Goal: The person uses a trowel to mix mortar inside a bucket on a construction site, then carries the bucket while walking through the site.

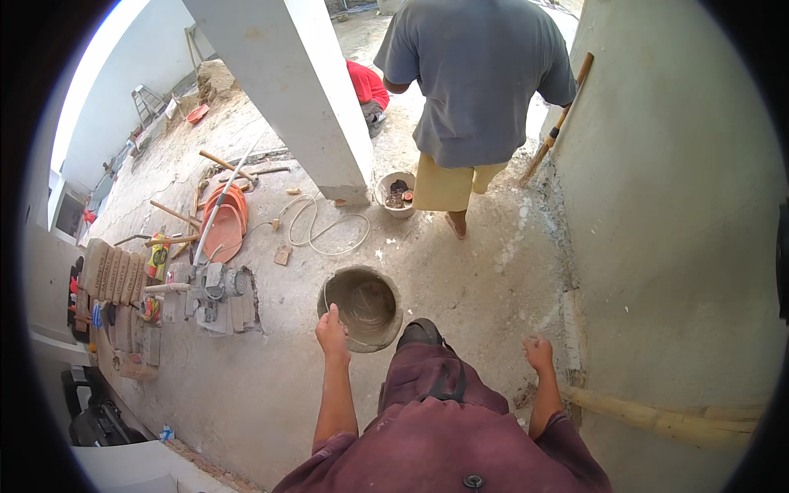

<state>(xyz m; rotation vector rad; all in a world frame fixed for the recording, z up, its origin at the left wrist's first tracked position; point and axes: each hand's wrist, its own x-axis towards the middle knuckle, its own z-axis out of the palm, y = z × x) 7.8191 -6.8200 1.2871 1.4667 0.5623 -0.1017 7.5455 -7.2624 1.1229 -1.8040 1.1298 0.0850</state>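
My left hand (333, 333) pinches a thin, pale, bent rod or wire (326, 294) above a round hole (368, 302) in the concrete floor. The hole has smooth grey walls and a wet-looking bottom. Part of the thin piece curves along the hole's left side, and its lower end shows below my fingers. Well to the right, near the wall, my right hand (538, 352) hangs with its fingers curled in and nothing visible in it. A dark shoe (420, 333) of mine stands at the hole's right edge.
A person in a grey shirt (474, 80) stands ahead beside a white bucket (396, 196). Left lie a pump (223, 283), orange basins (223, 228), a coiled cable (327, 237) and stacked sacks (114, 271). A pillar (302, 92), bamboo pole (653, 416) and wall (672, 246) bound the space.
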